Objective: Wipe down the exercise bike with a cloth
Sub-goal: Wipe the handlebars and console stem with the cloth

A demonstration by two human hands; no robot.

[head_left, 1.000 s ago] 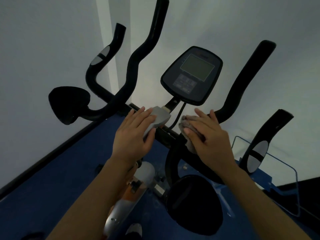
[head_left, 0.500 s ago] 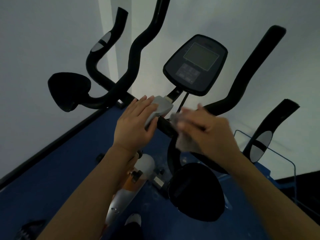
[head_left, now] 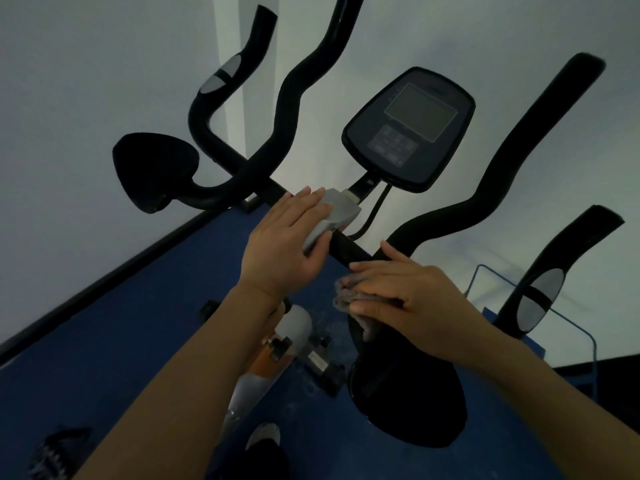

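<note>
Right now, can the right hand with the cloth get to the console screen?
Probably yes. The right hand presses the cloth on the handlebar just below the console. Only open air lies between them; the thin cable and console stem sit off to the left.

One bike [head_left: 339, 244], one cloth [head_left: 349, 292], two hands [head_left: 287, 244]

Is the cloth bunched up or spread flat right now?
Bunched: the cloth shows as a crumpled wad under the right hand.
</note>
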